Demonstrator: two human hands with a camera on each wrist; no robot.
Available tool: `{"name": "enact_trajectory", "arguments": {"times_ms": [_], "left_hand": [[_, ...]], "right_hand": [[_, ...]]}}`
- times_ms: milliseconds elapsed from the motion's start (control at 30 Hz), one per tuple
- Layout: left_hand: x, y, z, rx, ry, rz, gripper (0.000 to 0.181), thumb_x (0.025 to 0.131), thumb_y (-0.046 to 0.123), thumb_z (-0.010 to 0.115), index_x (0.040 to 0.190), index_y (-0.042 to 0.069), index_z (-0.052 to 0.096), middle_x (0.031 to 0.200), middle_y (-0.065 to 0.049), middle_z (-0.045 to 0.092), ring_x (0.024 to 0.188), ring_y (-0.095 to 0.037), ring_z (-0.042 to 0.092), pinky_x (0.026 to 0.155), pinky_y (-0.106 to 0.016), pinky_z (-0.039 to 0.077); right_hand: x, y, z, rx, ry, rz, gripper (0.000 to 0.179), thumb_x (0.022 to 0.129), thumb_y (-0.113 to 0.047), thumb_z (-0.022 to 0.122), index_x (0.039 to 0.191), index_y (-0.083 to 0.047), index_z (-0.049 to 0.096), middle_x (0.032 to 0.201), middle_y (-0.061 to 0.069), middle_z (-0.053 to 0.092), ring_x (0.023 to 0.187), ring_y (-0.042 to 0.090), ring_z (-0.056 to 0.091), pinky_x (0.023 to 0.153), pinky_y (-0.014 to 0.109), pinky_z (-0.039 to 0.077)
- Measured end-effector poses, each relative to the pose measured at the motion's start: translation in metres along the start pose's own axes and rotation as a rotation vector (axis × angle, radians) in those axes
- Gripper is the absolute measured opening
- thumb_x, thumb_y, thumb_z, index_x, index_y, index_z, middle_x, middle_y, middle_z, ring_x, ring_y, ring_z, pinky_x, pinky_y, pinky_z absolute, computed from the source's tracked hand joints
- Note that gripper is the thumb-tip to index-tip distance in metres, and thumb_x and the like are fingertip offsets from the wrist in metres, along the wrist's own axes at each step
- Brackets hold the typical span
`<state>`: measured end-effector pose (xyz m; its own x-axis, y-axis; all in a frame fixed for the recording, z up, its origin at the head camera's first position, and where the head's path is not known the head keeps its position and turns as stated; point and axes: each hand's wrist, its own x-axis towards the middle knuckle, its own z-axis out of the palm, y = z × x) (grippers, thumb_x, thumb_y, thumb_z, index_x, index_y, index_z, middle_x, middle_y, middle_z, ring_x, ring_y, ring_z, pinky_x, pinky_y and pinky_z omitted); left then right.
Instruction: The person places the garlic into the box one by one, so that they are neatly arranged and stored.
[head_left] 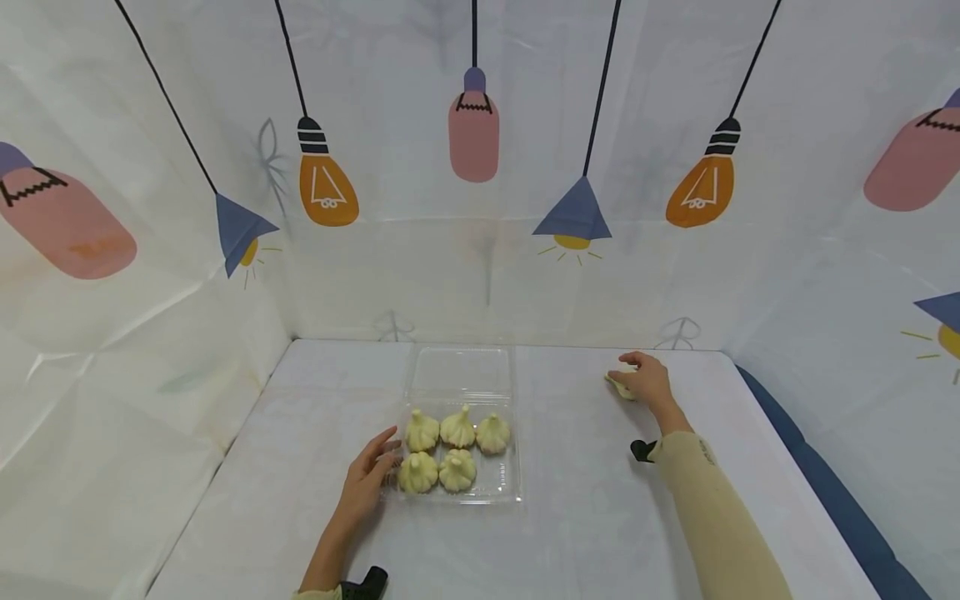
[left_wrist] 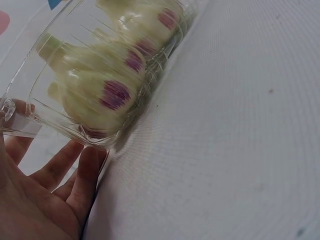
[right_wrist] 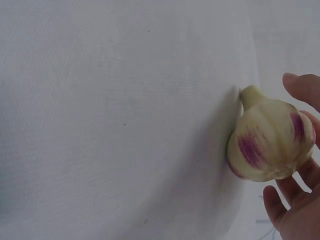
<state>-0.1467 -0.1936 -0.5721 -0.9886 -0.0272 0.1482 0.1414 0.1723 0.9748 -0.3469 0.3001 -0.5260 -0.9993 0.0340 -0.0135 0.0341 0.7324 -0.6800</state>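
Note:
A clear plastic clamshell box (head_left: pixel 495 483) lies with its lid (head_left: pixel 461 371) folded back. Several pale garlic bulbs (head_left: pixel 457 427) sit in its base in two rows, with a bare spot at the front right. My left hand (head_left: pixel 366 479) rests along the box's left side; in the left wrist view its relaxed fingers (left_wrist: pixel 85 175) meet the lower edge. At the back right my right hand (head_left: pixel 648 383) is over another garlic bulb (right_wrist: pixel 267 140), purple-streaked and lying on its side. Its fingers are spread around the bulb, one fingertip (right_wrist: pixel 292 82) standing apart from it.
White cloth covers the table (head_left: pixel 570 517), whose back edge runs just behind the box lid. Pale sheets printed with hanging lamps enclose the back and sides. Blue fabric (head_left: pixel 825 492) shows beyond the right edge. Black wrist straps (head_left: pixel 365 583) are on both arms.

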Motion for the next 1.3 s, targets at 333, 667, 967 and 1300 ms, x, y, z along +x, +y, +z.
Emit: {"name": "enact_trajectory", "arguments": {"times_ms": [333,667,967,1300], "left_hand": [[0.001,-0.003,-0.001,0.027,0.002,-0.01,0.042,0.103,0.007,0.045,0.145,0.003,0.043,0.128,-0.029,0.054,0.106,-0.042,0.059,0.079,-0.037,0.052],[0.0,-0.001,0.001,0.022,0.001,0.002,0.042,0.103,0.007,0.045,0.145,0.001,0.042,0.128,-0.03,0.054,0.106,-0.042,0.059,0.078,-0.036,0.053],[-0.004,0.005,0.001,-0.011,0.001,-0.031,0.041,0.103,0.008,0.046,0.144,0.004,0.044,0.129,-0.028,0.053,0.108,-0.043,0.057,0.076,-0.039,0.053],[-0.003,0.004,0.002,-0.014,-0.01,-0.011,0.043,0.103,0.007,0.045,0.145,0.0,0.04,0.131,-0.031,0.051,0.109,-0.043,0.057,0.075,-0.04,0.053]], "right_hand": [[-0.007,0.009,0.01,0.017,0.048,-0.014,0.054,0.082,-0.034,0.076,0.12,0.001,0.06,0.124,0.03,0.053,0.105,0.04,0.048,0.089,0.051,0.038],[-0.011,0.009,0.013,0.018,0.063,-0.011,0.047,0.083,-0.021,0.075,0.12,0.005,0.06,0.123,0.031,0.053,0.105,0.04,0.05,0.09,0.051,0.039],[-0.016,0.002,0.018,0.081,0.102,0.007,0.04,0.089,-0.023,0.067,0.12,0.002,0.063,0.12,0.027,0.054,0.107,0.041,0.049,0.09,0.053,0.038],[-0.025,-0.012,0.021,0.328,0.222,0.004,0.032,0.092,-0.02,0.063,0.116,0.0,0.064,0.106,0.017,0.063,0.087,0.024,0.056,0.069,0.032,0.049]]}}
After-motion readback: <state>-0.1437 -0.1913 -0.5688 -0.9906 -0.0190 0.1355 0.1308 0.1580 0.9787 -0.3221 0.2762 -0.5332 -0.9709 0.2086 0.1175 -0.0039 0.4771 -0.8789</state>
